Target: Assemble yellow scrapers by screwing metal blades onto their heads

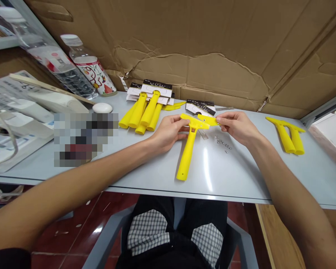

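Note:
My left hand (168, 133) is closed on the head of a yellow plastic scraper handle (187, 155), whose hollow grip points toward me. Between the fingertips of my right hand (239, 127) is a small yellow plate (208, 120), held at the right end of the scraper's head. The plate and head meet or overlap; I cannot tell whether they are joined. A thin clear strip (204, 134) shows just below the head. Small metal screws (222, 142) lie scattered on the table below my right hand.
Yellow scrapers with cards (142, 112) are piled at the back left. More black-and-white cards (200, 107) lie behind my hands. Two yellow handles (287, 136) rest at right. Bottles (93, 71), a white oval object (102, 108) and a blurred patch occupy the left; cardboard (212, 45) stands behind.

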The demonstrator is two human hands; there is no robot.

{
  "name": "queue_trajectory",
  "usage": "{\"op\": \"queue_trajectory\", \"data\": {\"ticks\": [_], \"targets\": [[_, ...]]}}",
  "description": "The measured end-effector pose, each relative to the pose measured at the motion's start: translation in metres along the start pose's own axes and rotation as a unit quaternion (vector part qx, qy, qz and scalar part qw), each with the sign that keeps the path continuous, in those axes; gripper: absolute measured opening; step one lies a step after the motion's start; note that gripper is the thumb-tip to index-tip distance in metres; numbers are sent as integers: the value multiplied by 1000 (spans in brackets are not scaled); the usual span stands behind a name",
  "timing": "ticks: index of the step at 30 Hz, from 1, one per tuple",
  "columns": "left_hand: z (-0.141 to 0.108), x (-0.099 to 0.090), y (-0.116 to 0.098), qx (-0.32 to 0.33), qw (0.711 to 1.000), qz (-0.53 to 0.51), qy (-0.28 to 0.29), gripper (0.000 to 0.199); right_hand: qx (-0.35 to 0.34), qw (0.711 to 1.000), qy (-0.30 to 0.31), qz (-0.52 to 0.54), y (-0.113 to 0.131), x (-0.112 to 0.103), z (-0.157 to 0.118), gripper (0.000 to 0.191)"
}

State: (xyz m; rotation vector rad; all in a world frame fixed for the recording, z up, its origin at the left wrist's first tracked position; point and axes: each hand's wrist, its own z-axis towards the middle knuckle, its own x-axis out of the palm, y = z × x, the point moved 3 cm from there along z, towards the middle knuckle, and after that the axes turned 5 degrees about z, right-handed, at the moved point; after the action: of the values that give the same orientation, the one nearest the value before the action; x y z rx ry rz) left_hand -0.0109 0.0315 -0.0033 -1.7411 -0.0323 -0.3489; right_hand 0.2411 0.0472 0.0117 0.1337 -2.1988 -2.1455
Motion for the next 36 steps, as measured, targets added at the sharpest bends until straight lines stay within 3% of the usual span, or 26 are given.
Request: {"op": "queue_trajectory", "data": {"ticks": [3, 6, 10, 14, 18, 22, 30, 36], "targets": [[4, -4, -1, -5, 999, -1, -44, 4, 7, 998, -36, -58, -3, -6, 4, 13], [3, -3, -1, -11, 999, 7, -38, 4, -1, 983, -83, -164, -3, -8, 5, 8], [0, 0, -1, -23, 999, 26, -20, 5, -61, 932, -102, -341, -1, -8, 5, 6], [-2, 2, -2, -32, 999, 33, -14, 5, -104, 890, -81, -437, -4, -8, 6, 12], [-5, 4, 0, -41, 998, 48, -14, 7, -126, 860, -57, -492, -6, -8, 6, 14], [-8, 7, 1, -38, 998, 56, -7, 7, -165, 833, -77, -522, 1, 5, -4, 21], [-5, 0, -6, -17, 997, 27, -75, 5, -117, 807, 8, -579, 4, 55, -27, 29], [-6, 2, -4, -21, 998, 9, -52, 24, -102, 812, 24, -574, 0, 51, -25, 17]]}}
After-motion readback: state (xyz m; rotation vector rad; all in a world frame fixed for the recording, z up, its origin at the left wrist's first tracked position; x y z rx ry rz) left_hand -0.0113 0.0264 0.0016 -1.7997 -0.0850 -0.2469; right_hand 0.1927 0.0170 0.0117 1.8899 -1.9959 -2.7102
